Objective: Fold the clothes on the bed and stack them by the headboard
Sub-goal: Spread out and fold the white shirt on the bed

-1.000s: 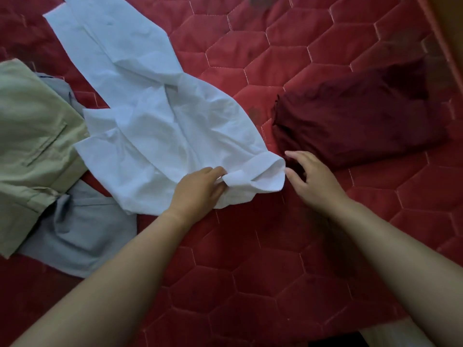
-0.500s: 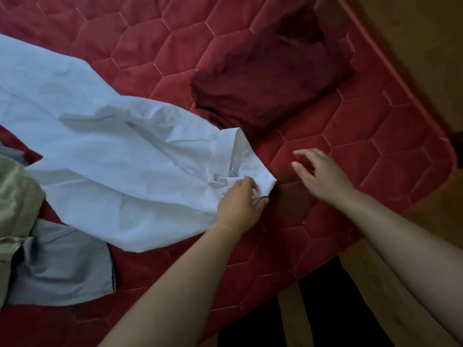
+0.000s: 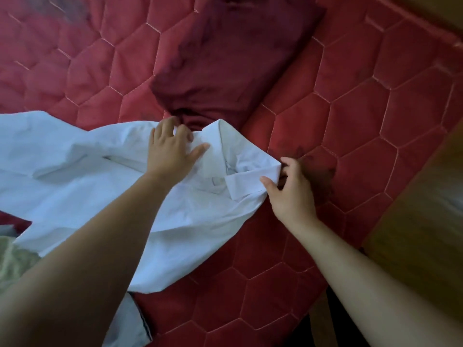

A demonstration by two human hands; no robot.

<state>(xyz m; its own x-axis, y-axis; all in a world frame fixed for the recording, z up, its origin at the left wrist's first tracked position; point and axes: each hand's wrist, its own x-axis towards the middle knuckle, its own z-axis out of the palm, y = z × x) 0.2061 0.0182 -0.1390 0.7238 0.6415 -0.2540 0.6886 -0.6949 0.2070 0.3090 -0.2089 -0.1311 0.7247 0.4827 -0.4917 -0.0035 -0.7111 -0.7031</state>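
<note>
Head view: the shirt (image 3: 75, 176) is laid on the bed (image 3: 375, 121), its collar (image 3: 250, 181) pinched by the right hand (image 3: 290, 194), far shoulder gripped by the left hand (image 3: 170, 151); its length is stretched leftward from both.

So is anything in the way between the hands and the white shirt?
No, nothing visible. Both hands are on the white shirt: the left hand curls its fingers over the far edge by the collar, and the right hand pinches the collar's tip.

Left hand (image 3: 172, 152) and right hand (image 3: 292, 194) on bare forearms (image 3: 363, 266), nails seemingly short.
</note>
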